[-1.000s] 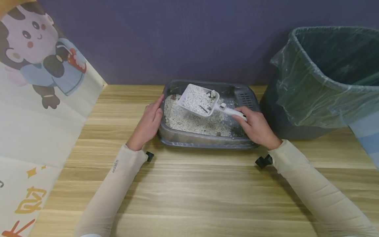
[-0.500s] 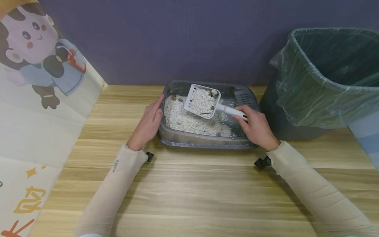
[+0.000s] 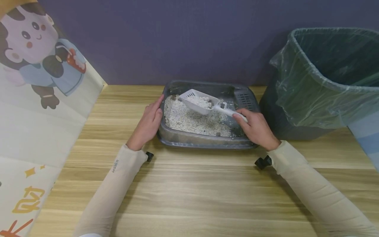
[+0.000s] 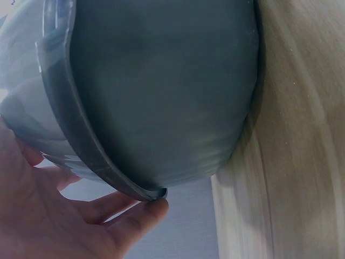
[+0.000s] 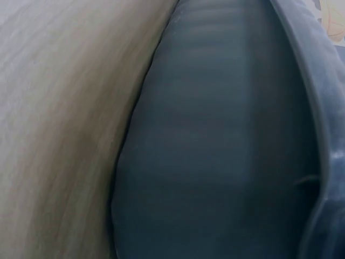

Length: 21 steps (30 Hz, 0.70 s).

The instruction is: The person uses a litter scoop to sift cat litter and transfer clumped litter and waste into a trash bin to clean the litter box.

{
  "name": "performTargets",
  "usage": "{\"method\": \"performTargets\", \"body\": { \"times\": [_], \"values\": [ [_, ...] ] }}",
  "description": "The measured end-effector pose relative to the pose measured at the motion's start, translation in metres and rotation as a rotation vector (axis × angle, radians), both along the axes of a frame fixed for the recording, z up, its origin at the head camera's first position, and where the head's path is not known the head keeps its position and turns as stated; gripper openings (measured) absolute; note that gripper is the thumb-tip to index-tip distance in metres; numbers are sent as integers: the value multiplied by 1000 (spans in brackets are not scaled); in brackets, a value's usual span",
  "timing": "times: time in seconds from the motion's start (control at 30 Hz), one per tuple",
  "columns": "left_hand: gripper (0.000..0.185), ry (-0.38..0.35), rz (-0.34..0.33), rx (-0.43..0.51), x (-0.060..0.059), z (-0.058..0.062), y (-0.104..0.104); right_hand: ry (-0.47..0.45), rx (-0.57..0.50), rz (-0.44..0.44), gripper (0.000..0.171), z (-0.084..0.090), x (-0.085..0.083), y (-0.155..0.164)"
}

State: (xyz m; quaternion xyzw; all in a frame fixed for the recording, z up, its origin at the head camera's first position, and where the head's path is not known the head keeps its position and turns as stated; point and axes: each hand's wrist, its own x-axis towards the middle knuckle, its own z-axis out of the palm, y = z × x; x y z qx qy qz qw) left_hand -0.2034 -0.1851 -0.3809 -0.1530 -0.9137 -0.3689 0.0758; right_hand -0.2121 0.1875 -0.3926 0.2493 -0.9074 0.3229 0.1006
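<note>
My right hand (image 3: 258, 129) grips the handle of a white litter scoop (image 3: 204, 102) over the litter box. Pale litter and a few clumps lie in the scoop, which tilts, its slotted front edge toward the left. The grey litter box (image 3: 207, 141) rests on the wooden surface, with litter (image 3: 192, 123) spread mostly over its left and middle. At the box's left end, my left hand (image 3: 148, 120) holds the rim; the left wrist view shows its fingers (image 4: 135, 218) at the rim's lip. Only the box's outer wall (image 5: 215, 135) and the surface show in the right wrist view, the right hand hidden.
A tall dark bin (image 3: 296, 130) lined with a clear plastic bag (image 3: 311, 105) stands close to the right of the box. Behind is a purple wall (image 3: 177, 39); a printed panel (image 3: 59, 125) stands at left.
The scoop has tipped back and forth over the box, and its front edge has swung leftward since half a second ago. Less litter shows in it. The left hand has stayed at the rim.
</note>
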Motion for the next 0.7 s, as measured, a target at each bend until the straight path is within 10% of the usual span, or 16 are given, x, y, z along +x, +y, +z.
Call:
{"method": "performTargets", "body": {
  "times": [0.7],
  "values": [
    [50,-4,11,0,1,1,0,90,-39,-28,31,-2,1,-1]
  ]
}}
